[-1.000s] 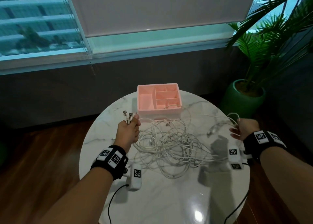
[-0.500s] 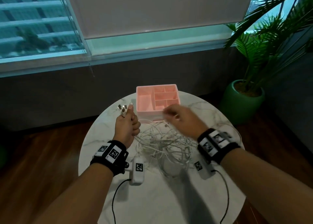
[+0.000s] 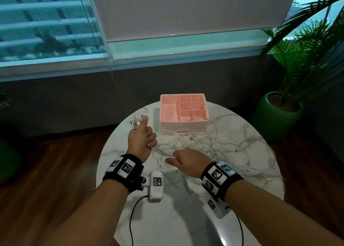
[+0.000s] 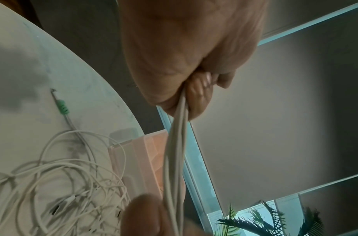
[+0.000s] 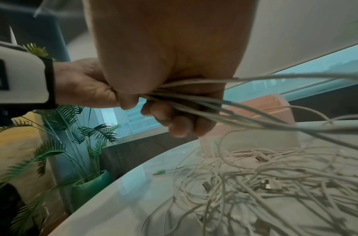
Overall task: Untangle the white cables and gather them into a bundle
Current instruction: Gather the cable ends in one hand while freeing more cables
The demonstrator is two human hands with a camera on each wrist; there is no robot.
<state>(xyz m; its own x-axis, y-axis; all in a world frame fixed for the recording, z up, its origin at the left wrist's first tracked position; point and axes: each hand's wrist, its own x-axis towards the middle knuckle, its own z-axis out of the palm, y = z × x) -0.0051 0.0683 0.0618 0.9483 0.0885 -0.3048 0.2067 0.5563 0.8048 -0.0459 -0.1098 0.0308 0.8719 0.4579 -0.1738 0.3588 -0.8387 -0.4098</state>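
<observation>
A person is standing over a round marble table (image 3: pixel 186 227), both forearms reaching in from below. At the left, the left hand (image 3: pixel 140 143) is clenching a gathered run of white cables (image 3: pixel 195 149), with the metal plugs (image 3: pixel 135 123) sticking up past the thumb. In the left wrist view the fingers (image 4: pixel 198 95) are curling tightly round several strands that are running straight down from the fist. A black band with printed markers (image 3: pixel 123 169) is wrapping that wrist, and a small white camera unit (image 3: pixel 156 186) is hanging just beside it, trailing a thin black wire.

Moving toward the middle, the strands are stretching from the left fist across to the right hand (image 3: pixel 188 162), which is sitting close by and slightly lower. The right wrist view is showing this right hand (image 5: pixel 169 79) grasping the same group of cables (image 5: pixel 254 183), its fingers (image 5: pixel 174 121) folding round them while the loose lengths are fanning away to the right.

Behind the hands, the rest of the cables are lying in a loose tangle on the table, spreading toward its right edge. A pink divided box (image 3: pixel 183 112) is sitting at the far side of the table, with one cable end drooping into a front compartment.

At the far right, a palm in a green pot (image 3: pixel 275 115) is standing on the wooden floor beside the table.
</observation>
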